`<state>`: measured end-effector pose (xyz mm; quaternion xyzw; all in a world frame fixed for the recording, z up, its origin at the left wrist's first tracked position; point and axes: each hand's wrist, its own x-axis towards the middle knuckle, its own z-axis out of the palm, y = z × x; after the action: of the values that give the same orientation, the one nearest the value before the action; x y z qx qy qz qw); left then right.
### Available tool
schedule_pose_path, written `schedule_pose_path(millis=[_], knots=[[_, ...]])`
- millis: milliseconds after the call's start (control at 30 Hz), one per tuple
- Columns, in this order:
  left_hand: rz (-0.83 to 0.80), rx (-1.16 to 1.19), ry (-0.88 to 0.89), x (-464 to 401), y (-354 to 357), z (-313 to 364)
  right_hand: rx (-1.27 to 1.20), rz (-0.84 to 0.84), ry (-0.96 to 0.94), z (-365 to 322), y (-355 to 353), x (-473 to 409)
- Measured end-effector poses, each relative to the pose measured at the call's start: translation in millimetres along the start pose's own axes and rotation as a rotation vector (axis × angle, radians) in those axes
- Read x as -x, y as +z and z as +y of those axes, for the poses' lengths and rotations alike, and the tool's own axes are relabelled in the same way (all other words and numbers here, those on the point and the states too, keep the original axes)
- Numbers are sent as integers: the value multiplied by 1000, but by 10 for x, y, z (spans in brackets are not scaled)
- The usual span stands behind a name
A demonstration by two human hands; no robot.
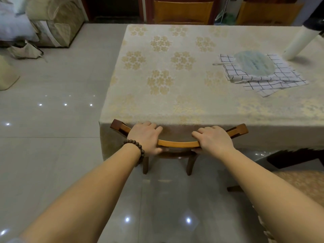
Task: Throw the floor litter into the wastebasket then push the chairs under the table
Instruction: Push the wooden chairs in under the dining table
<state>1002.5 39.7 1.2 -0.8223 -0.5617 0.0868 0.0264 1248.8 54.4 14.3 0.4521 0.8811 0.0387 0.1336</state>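
Observation:
A wooden chair (178, 143) stands at the near edge of the table (175, 106), which wears a cream cloth with gold flowers. The chair's curved top rail lies against the hanging cloth, and its seat is hidden under the table. My left hand (145, 137) grips the rail left of centre, a bead bracelet on the wrist. My right hand (213, 138) grips the rail right of centre. No wastebasket or floor litter shows in this view.
A second chair with a patterned seat (301, 186) stands at the right, out from the table. Two more chairs (182, 12) line the far side. On the table lie checked cloths (273, 79), a fan and a white roll (298, 44). A sofa (57, 21) sits far left.

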Motion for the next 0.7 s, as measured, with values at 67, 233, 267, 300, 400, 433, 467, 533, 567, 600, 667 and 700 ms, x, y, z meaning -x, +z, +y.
schedule_pose_path(millis=[67,233,267,300,400,433,467,533,567,600,667,700], knots=[[-14,5,-4,6,-1,4,16,-16,37,-30,10,14],[-107,40,-84,69,-67,71,-32,16,218,-204,34,79],[-105,66,-117,99,-81,100,-56,15,247,-238,19,105],[-96,94,-147,135,-96,133,-83,8,268,-269,1,137],[-71,136,-186,278,-126,244,-175,14,293,-351,-56,310],[-72,138,-187,339,-144,281,-208,31,306,-376,-79,396],[-68,145,-186,400,-163,317,-241,50,329,-397,-97,495],[-38,193,-195,539,-218,408,-291,90,379,-435,-128,714],[-17,228,-197,610,-259,469,-309,110,403,-456,-137,830],[8,261,-195,679,-300,542,-328,124,425,-473,-142,950],[63,301,-182,799,-387,720,-362,134,467,-504,-126,1185],[88,312,-172,847,-434,822,-371,129,486,-514,-105,1302]])
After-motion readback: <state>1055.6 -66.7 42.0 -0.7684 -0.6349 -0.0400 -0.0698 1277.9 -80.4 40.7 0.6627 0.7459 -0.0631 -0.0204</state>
